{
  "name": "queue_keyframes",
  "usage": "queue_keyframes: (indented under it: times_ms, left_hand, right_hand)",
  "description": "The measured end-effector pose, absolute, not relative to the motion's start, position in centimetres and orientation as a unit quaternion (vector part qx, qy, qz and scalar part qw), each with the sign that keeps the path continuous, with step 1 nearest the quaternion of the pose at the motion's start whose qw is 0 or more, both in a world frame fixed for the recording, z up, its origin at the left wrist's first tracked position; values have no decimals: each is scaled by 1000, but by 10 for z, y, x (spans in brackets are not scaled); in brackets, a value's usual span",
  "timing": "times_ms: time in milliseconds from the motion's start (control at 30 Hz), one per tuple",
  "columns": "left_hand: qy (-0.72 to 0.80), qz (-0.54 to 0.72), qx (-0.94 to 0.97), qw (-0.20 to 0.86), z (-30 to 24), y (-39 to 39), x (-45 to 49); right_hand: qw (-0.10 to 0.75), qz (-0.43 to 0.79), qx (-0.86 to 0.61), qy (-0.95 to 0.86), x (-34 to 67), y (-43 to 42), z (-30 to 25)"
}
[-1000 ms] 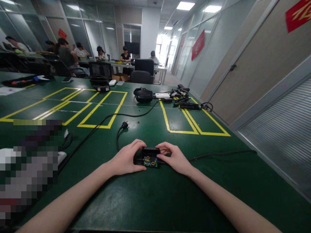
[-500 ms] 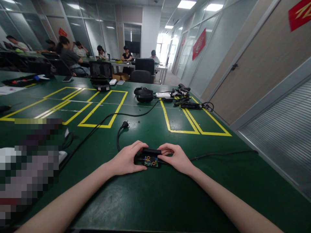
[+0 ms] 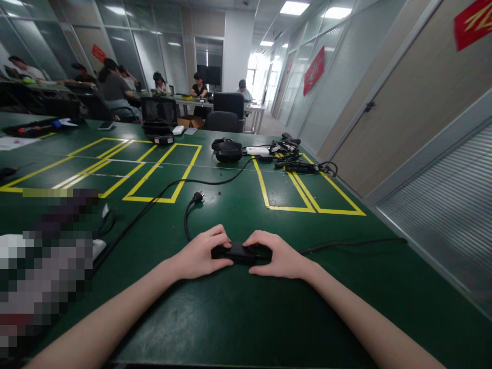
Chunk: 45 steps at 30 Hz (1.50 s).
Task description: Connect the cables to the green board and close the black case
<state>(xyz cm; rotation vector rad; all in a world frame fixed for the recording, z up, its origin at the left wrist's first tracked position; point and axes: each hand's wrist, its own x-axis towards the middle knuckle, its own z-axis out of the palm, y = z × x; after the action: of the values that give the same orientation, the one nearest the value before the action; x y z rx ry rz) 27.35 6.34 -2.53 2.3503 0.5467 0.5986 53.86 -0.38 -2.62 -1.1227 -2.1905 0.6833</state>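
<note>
A black power adapter (image 3: 241,253) lies on the green table (image 3: 215,318), its cover now over the circuit board, which is hidden. My left hand (image 3: 202,253) grips the adapter's left end, thumb at the near side and fingers on the far top edge. At the right end my right hand (image 3: 279,254) holds it the same way, fingers curled over the top and thumb low in front. From the left side a cord curves up to a black plug (image 3: 198,197) lying beyond my left hand. Another black cable (image 3: 353,243) runs off to the right.
Yellow tape outlines (image 3: 172,200) mark the table. Farther back lie a black headset-like object (image 3: 227,150), tangled black cables and tools (image 3: 292,154) and a phone (image 3: 106,125). A white item (image 3: 99,248) and a blurred-out area are at left. Several people sit at far tables.
The black cover, held tilted behind the exposed circuit board before, has come down over it. My right hand's thumb has moved to the adapter's near side.
</note>
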Motion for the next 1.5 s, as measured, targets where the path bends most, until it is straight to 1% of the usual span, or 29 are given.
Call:
queue_keyframes:
  times_ms: [100, 300, 467, 533, 667, 733, 867, 1000, 1067, 1133, 1267, 1333, 1433, 1500]
  left_hand:
    - [213, 226, 903, 297, -23, 63, 274]
    - [200, 206, 943, 170, -21, 61, 282]
    - [179, 204, 954, 125, -19, 62, 283]
    - [174, 203, 956, 120, -18, 61, 282]
    - [172, 209, 956, 114, -18, 57, 282]
    - [166, 223, 954, 108, -20, 56, 284]
    - [149, 265, 949, 86, -22, 54, 288]
    - [145, 282, 945, 77, -25, 53, 290]
    - [159, 272, 945, 92, -25, 52, 289]
    - [191, 247, 941, 132, -24, 51, 289]
    - [294, 174, 897, 280, -17, 51, 287]
    - [320, 139, 863, 366, -13, 52, 286]
    - [280, 114, 828, 473, -7, 54, 285]
    - [257, 132, 828, 481, -6, 54, 284]
  right_hand:
    - [270, 189, -431, -840, 534, -4, -28]
    - [250, 94, -408, -873, 529, -4, -25]
    - [204, 38, -394, -895, 530, -6, -24]
    - [225, 45, -388, -893, 528, -8, -25]
    - [324, 84, -376, -864, 520, -12, -28]
    - [354, 92, -380, -850, 516, -12, -29]
    - [395, 89, -378, -833, 515, -11, -31]
    - [405, 93, -379, -827, 517, -10, -34]
    - [409, 88, -374, -827, 518, -10, -34]
    - [410, 63, -360, -835, 518, -10, -33]
    - [360, -76, -286, -885, 516, -10, -26]
    - [342, -141, -252, -894, 515, -10, -23]
    - [334, -180, -237, -894, 515, -11, -21]
    - [312, -173, -256, -898, 518, -11, -21]
